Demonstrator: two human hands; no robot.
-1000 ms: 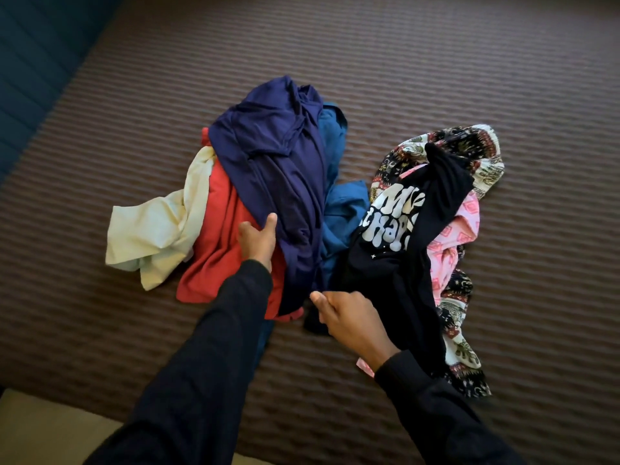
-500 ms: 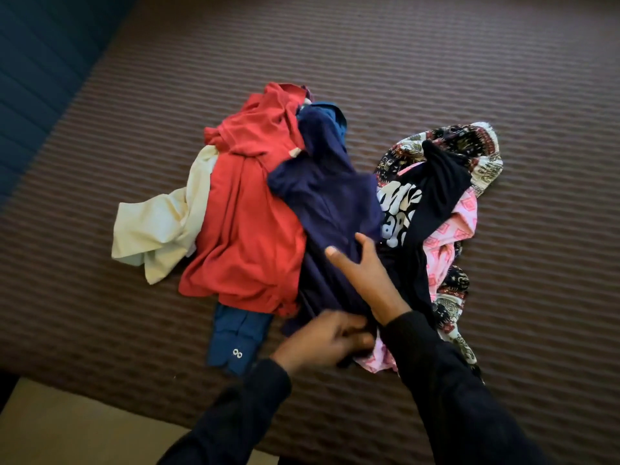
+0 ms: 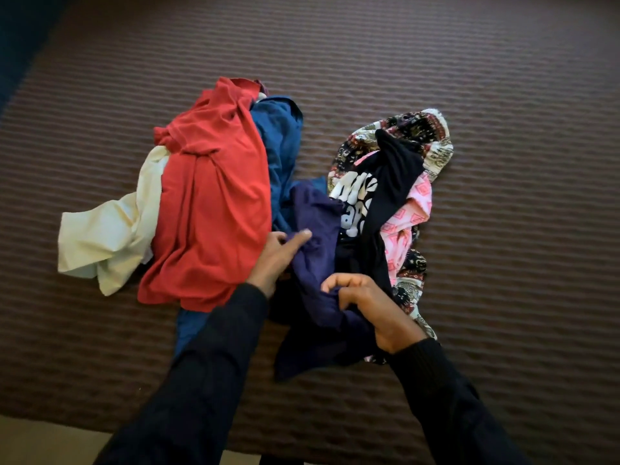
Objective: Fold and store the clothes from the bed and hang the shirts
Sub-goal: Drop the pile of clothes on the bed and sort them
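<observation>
A heap of clothes lies on the brown ribbed bedspread [image 3: 503, 229]. A dark purple garment [image 3: 318, 263] is bunched at the near middle of the heap. My left hand [image 3: 278, 256] pinches its left edge, with the forefinger stretched along the cloth. My right hand [image 3: 365, 303] grips its lower part with curled fingers. To the left lie a red shirt [image 3: 211, 209] and a cream garment [image 3: 104, 239]. A blue garment [image 3: 281, 142] shows behind the red one. To the right lie a black printed T-shirt [image 3: 385, 203], a pink patterned cloth [image 3: 409, 216] and a dark paisley cloth [image 3: 419, 132].
The bedspread stretches bare far to the right and behind the heap. A dark blue surface [image 3: 20, 31] borders the bed at the upper left. A pale strip of floor [image 3: 43, 441] shows at the lower left, below the bed's near edge.
The purple garment has been pulled off the red shirt toward the near edge. My hands have uncrossed, and both now hold the purple cloth lower down.
</observation>
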